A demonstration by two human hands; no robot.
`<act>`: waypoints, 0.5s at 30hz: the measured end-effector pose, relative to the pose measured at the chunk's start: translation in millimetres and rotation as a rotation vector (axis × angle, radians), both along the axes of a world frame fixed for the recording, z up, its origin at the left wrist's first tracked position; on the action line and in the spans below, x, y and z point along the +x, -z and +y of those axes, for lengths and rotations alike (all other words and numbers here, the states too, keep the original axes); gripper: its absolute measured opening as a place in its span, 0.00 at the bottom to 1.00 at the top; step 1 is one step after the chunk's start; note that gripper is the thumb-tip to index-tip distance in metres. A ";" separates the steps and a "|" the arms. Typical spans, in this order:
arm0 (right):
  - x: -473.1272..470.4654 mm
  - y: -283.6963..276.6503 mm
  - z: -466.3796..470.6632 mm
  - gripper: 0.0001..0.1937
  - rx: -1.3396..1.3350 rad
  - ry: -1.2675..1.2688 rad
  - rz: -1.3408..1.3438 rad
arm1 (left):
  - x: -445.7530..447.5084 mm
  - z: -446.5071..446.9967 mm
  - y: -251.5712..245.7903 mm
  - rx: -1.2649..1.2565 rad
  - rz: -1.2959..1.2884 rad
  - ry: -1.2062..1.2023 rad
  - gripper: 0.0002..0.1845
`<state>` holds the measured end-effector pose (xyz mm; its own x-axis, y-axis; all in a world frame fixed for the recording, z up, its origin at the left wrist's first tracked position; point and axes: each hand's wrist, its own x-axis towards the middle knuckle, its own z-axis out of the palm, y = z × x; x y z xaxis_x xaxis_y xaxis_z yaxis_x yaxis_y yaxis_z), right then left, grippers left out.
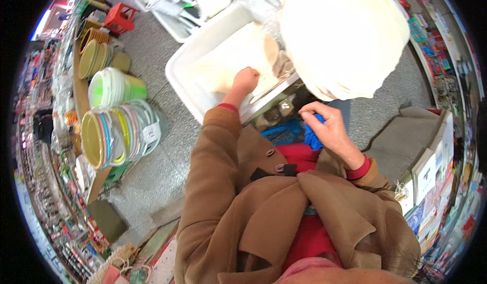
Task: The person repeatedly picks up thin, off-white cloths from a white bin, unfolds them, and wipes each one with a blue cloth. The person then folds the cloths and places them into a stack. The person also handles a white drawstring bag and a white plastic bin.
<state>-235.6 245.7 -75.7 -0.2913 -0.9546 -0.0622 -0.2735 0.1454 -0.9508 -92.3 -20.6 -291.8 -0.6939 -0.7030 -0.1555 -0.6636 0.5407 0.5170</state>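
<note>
My left hand [246,80] is a closed fist resting on pale, flat material [220,65] inside a white plastic tub [182,57]. Whether its fingers grip anything is hidden. A crumpled brownish piece [282,64] lies at the tub's right side. My right hand [328,126] is outside the tub, lower right, fingers curled and thumb near the fingertips. Against its palm side shows a crumpled blue thing [313,132], seemingly held. Above my right hand stands a large round container [342,36] covered in white, its surface overexposed.
Stacked plastic buckets [127,132] and a red stool [120,17] stand at left by packed shelves. A white tray of utensils [179,21] lies beyond the tub. Small packets [279,111] sit below it. At right are a grey cardboard piece [399,132] and boxes [426,177].
</note>
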 end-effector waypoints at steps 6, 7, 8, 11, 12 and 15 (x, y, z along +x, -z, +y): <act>-0.5 1.1 1.2 0.06 0.015 -0.019 0.005 | -10.5 -2.7 7.5 0.042 0.009 -0.150 0.15; -1.0 1.0 1.6 0.06 0.009 -0.018 0.003 | -11.8 -8.0 7.9 0.077 0.052 -0.216 0.16; -0.3 1.0 1.8 0.05 0.002 -0.013 -0.006 | -6.6 -14.4 6.9 0.110 0.087 -0.289 0.17; 0.6 0.7 2.5 0.05 0.013 -0.030 -0.024 | 10.2 -46.1 -10.8 0.216 0.404 -0.611 0.18; 0.5 0.7 2.5 0.05 -0.001 -0.035 -0.018 | 23.0 -55.8 -23.9 0.125 0.486 -0.544 0.17; 1.7 0.2 1.6 0.05 -0.027 -0.047 -0.021 | 44.7 -76.5 -85.8 0.307 0.909 -0.719 0.14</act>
<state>-233.9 247.4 -75.9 -0.2445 -0.9688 -0.0417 -0.2594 0.1068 -0.9598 -47.6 -97.1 -205.9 -0.0998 -0.9942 -0.0410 -0.0884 -0.0322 0.9956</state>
